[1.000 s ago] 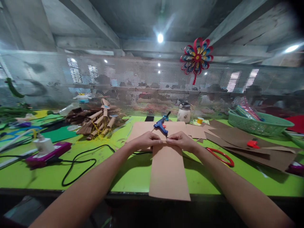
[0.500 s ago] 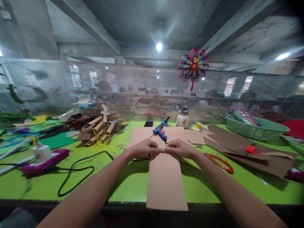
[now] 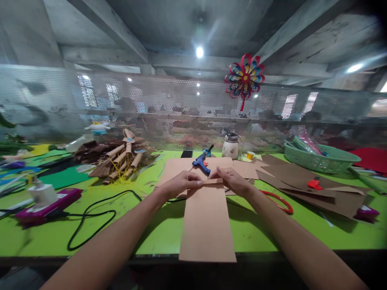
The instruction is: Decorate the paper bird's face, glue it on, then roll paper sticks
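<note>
A long tan sheet of craft paper [image 3: 208,225] stretches toward me, its near end reaching past the table's front edge. Along its far edge runs a narrow folded strip [image 3: 211,182]. My left hand [image 3: 185,181] is closed, pinching the left end of that fold between thumb and fingers. At the right end, my right hand [image 3: 232,180] has curled fingers against the paper, its index finger raised a little; its fingertips are partly hidden. Just beyond the hands, a blue hot glue gun [image 3: 201,164] rests on a larger tan sheet [image 3: 172,169].
Red-handled scissors [image 3: 279,201] lie right of the paper, near brown sheets [image 3: 298,181] and a green basket [image 3: 326,157]. On the left are a purple power strip [image 3: 51,205], a black cable [image 3: 90,203] and bundled brown paper rolls [image 3: 121,161]. A jar [image 3: 230,147] stands behind.
My right hand has shifted to the right along the fold, baring more of the folded strip, and its fingers have lifted somewhat. The left hand keeps its pinch. The view has shifted slightly.
</note>
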`<action>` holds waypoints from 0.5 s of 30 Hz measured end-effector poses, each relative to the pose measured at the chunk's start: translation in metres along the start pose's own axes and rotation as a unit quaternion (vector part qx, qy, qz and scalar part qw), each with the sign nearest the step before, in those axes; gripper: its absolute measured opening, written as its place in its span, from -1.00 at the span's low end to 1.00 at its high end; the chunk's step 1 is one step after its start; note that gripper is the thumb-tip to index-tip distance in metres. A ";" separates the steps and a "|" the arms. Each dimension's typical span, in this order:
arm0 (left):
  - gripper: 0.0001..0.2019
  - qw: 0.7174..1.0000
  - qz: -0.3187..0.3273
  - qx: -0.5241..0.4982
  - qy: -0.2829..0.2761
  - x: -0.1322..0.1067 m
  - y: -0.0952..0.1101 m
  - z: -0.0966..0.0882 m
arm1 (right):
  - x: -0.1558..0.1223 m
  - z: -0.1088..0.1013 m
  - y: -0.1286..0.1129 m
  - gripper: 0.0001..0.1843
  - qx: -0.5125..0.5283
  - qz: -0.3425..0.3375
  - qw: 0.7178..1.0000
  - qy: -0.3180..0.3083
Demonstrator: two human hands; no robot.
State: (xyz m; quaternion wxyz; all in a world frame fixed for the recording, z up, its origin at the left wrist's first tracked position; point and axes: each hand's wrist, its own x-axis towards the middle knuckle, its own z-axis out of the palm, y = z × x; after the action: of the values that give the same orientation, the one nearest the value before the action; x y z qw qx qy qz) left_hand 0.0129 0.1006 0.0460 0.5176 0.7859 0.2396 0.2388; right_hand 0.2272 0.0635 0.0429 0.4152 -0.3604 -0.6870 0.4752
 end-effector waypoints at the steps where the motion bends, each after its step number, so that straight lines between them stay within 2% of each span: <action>1: -0.72 1.000 -0.006 -0.017 0.009 0.000 -0.002 0.000 | 0.001 -0.001 0.000 -0.43 0.035 0.004 0.999 0.005; 3: -0.73 0.998 -0.022 -0.061 0.015 0.001 -0.005 0.001 | 0.002 -0.003 0.001 -0.47 0.079 0.006 0.997 0.013; 6: -0.75 0.989 -0.040 -0.145 0.000 0.001 -0.007 0.002 | 0.001 -0.003 0.002 -0.61 0.086 -0.008 0.996 -0.001; 10: -0.77 0.969 -0.060 -0.240 -0.030 -0.001 -0.006 0.006 | -0.004 0.001 -0.002 -0.46 0.083 -0.007 0.993 -0.089; 12: -0.76 0.963 -0.066 -0.255 -0.051 -0.003 -0.006 0.010 | -0.007 0.005 -0.006 -0.52 0.071 -0.018 0.990 -0.119; 15: -0.73 0.971 -0.057 -0.218 -0.075 -0.002 -0.008 0.016 | -0.011 0.010 -0.013 -0.70 0.045 -0.066 0.989 -0.123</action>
State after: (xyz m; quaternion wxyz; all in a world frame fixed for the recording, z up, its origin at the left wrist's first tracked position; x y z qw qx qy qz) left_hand 0.0201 0.0906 0.0323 0.7059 0.6546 0.1870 0.1956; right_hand 0.2214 0.0468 0.0505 0.3735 -0.2343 -0.7331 0.5178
